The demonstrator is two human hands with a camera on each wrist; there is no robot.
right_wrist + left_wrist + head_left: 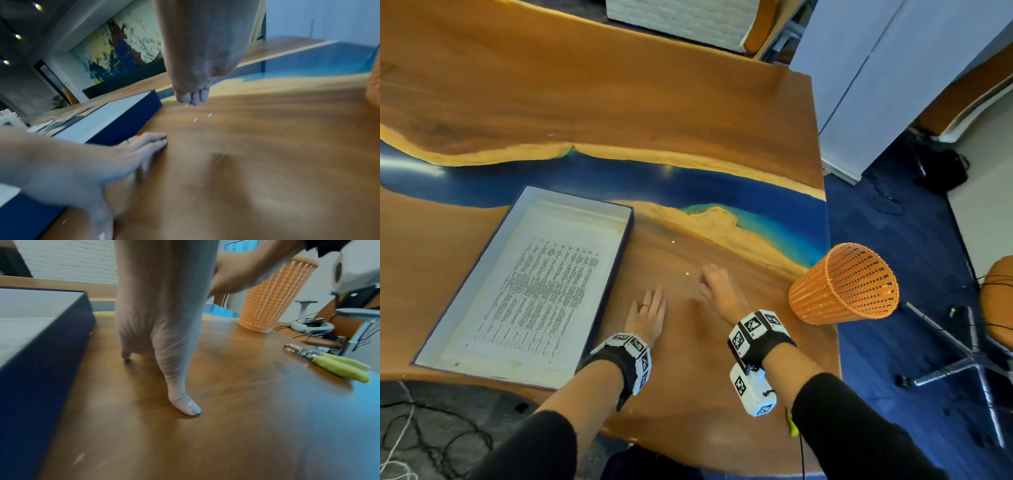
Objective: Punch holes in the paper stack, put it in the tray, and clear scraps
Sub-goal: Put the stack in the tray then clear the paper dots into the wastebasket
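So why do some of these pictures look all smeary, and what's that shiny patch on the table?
Head view: mostly sharp; the printed paper stack reads as text lines, and a pale glare streak lies on the table at far left. Left wrist view: the tray wall and nearest wood smear. Right wrist view: blurriest, the scraps stretch into short dashes.

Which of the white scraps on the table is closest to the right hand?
The scrap just left of the right hand fingertips; the other scrap lies farther up the table, toward the blue band.
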